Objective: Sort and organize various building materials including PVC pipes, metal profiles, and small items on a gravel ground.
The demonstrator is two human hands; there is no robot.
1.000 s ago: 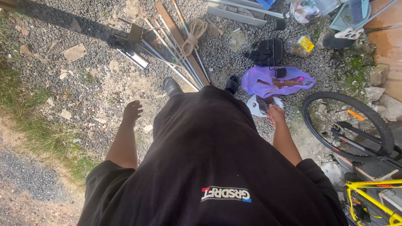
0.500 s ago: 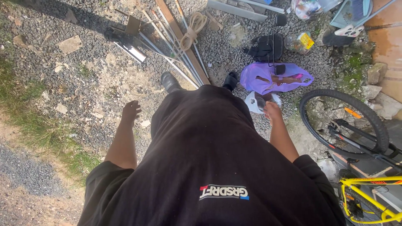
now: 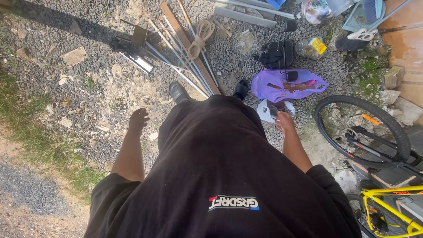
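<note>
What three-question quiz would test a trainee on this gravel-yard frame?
1. True or false: the left hand holds a tool.
2. Which thing is the right hand nearest? A) white plastic bag B) coiled rope C) black bag
3. Which colour is the bag lying between the black bag and the white one?

Key: 1 false, it hangs empty; 2 A; 3 purple.

Purple plastic bag [image 3: 282,84] on gravel, white bag [image 3: 265,111] beside it, yellow-labelled clear packet [image 3: 313,47] above
</note>
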